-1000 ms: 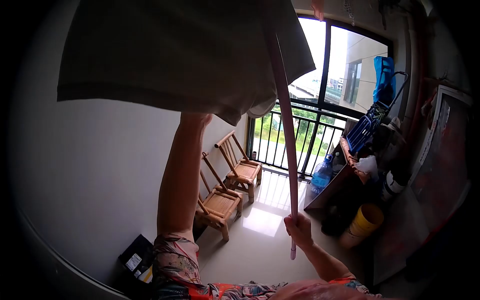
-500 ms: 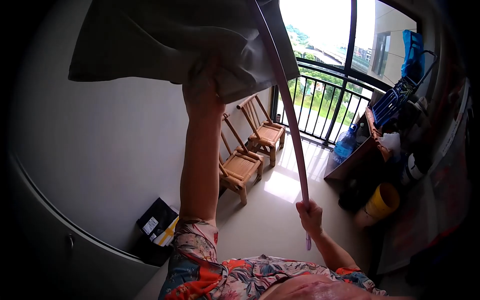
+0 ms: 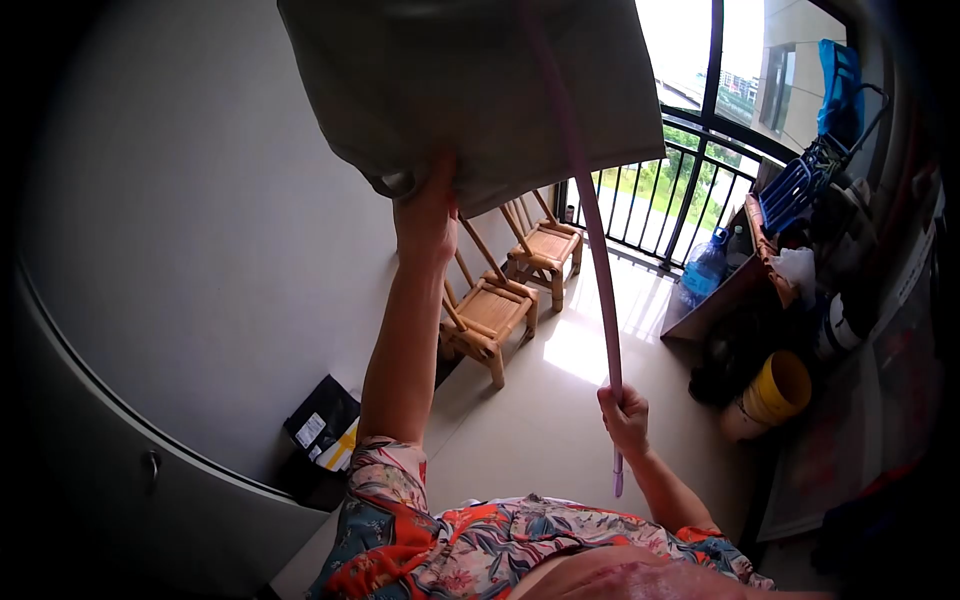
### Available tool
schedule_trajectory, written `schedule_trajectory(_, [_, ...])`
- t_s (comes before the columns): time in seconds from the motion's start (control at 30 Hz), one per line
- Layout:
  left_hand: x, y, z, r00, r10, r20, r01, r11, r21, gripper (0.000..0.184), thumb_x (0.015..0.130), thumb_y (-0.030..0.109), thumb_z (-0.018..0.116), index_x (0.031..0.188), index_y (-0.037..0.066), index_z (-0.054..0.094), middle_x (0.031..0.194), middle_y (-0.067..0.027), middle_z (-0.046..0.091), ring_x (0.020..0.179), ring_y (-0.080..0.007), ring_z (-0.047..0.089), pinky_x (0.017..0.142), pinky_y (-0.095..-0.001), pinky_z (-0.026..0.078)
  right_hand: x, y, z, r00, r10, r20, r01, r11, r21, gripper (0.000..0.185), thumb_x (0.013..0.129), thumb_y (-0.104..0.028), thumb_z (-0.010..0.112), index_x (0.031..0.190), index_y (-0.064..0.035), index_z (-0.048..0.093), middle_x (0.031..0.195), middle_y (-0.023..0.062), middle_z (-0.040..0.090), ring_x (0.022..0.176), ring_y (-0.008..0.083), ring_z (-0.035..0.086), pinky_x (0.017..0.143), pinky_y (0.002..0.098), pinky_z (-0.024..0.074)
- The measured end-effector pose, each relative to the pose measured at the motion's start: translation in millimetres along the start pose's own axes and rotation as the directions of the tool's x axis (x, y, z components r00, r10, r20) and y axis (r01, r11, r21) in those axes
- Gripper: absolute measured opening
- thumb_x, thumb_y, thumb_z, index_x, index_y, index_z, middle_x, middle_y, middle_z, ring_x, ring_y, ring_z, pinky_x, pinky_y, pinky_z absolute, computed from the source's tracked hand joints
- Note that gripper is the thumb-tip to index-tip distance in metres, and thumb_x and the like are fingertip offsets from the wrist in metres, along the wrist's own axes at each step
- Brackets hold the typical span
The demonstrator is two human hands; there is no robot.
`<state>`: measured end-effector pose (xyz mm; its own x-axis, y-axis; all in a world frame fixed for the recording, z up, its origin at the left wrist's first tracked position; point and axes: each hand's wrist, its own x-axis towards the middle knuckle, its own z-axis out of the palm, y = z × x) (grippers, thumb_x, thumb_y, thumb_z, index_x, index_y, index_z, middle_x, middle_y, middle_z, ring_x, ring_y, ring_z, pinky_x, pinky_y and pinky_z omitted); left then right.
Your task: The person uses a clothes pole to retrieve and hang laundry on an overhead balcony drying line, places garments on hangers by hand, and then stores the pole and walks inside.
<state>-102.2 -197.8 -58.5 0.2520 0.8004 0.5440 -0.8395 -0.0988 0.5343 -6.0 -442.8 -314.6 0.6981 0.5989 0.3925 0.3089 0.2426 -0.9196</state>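
A dark grey cloth (image 3: 450,90), perhaps a garment, hangs at the top of the view; its upper part is cut off. My left hand (image 3: 428,215) is raised and pinches its lower edge, with the thumb on the near side and the other fingers hidden behind the cloth. Lower right, my right hand (image 3: 625,420) is wrapped round the bottom end of a long pinkish-purple pole (image 3: 600,260). The pole rises up and to the left, passing in front of the cloth, and its top end is out of view.
Two bamboo chairs (image 3: 490,308) stand along the white wall. Beyond is a window with a black railing (image 3: 690,190). On the right are a blue folding cart (image 3: 795,200), a water bottle (image 3: 703,268) and a yellow bucket (image 3: 775,390). A black package (image 3: 322,420) lies lower left.
The cloth has shifted right and hangs flatter, its left part no longer spread out wide. My left hand has moved slightly right and down with its edge. My right hand keeps its grip on the pole.
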Motion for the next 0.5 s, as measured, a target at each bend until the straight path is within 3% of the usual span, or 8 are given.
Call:
schedule_trajectory(0.03, [-2, -5, -4, 0.998, 0.013, -0.056, -0.014, 1.0, -0.013, 0.026, 0.077, 0.015, 0.065, 0.095, 0.0, 0.054, 0.084, -0.0042, 0.059, 0.063, -0.0104, 0.054, 0.042, -0.0252, 0.035, 0, 0, -1, 1.0, 0.008, 0.002, -0.008, 1.0, 0.007, 0.024, 0.085, -0.024, 0.056, 0.067, -0.0107, 0.047, 0.048, -0.0075, 0.039, 0.037, 0.0003, 0.035, 0.033, 0.0165, 0.0252])
schedule_trajectory(0.13, [-13, -8, -16, 0.982, -0.148, 0.116, 0.139, 0.987, 0.08, 0.012, 0.077, 0.013, 0.064, 0.078, 0.003, 0.057, 0.07, -0.0057, 0.059, 0.053, -0.0113, 0.053, 0.043, -0.0235, 0.036, -2, -1, -1, 0.999, 0.034, 0.014, -0.035, 0.998, 0.045, 0.024, 0.086, -0.024, 0.055, 0.067, -0.0107, 0.047, 0.048, -0.0072, 0.04, 0.037, 0.0005, 0.035, 0.033, 0.0165, 0.0256])
schedule_trajectory(0.23, [-14, -20, -29, 0.975, -0.151, 0.166, 0.124, 0.98, 0.158, 0.008, 0.077, 0.012, 0.063, 0.077, 0.005, 0.06, 0.06, -0.0056, 0.058, 0.046, -0.0129, 0.052, 0.043, -0.0231, 0.037, -4, -2, 1, 0.998, 0.056, 0.042, -0.06, 0.994, 0.096, 0.024, 0.086, -0.024, 0.055, 0.067, -0.0105, 0.047, 0.048, -0.007, 0.04, 0.037, 0.0006, 0.035, 0.033, 0.0165, 0.0258])
schedule_trajectory(0.33, [-21, -18, -39, 0.928, -0.264, 0.264, 0.213, 0.955, 0.206, 0.015, 0.081, 0.009, 0.058, 0.094, 0.001, 0.058, 0.075, -0.0092, 0.062, 0.059, -0.0158, 0.056, 0.049, -0.025, 0.042, -11, -2, 7, 0.993, 0.085, 0.08, -0.094, 0.989, 0.112, 0.024, 0.086, -0.024, 0.054, 0.067, -0.0103, 0.047, 0.048, -0.0069, 0.039, 0.037, 0.0007, 0.034, 0.033, 0.0166, 0.026])
schedule_trajectory(0.5, [-21, -24, -50, 0.943, -0.253, 0.218, 0.206, 0.954, 0.219, 0.02, 0.081, 0.01, 0.059, 0.099, 0.003, 0.058, 0.08, -0.0086, 0.062, 0.062, -0.0153, 0.058, 0.051, -0.0242, 0.045, -15, -5, 7, 0.978, 0.132, 0.161, -0.156, 0.977, 0.147, 0.022, 0.088, -0.022, 0.052, 0.07, -0.0096, 0.048, 0.049, -0.0068, 0.038, 0.037, 0.0011, 0.033, 0.033, 0.0172, 0.0261])
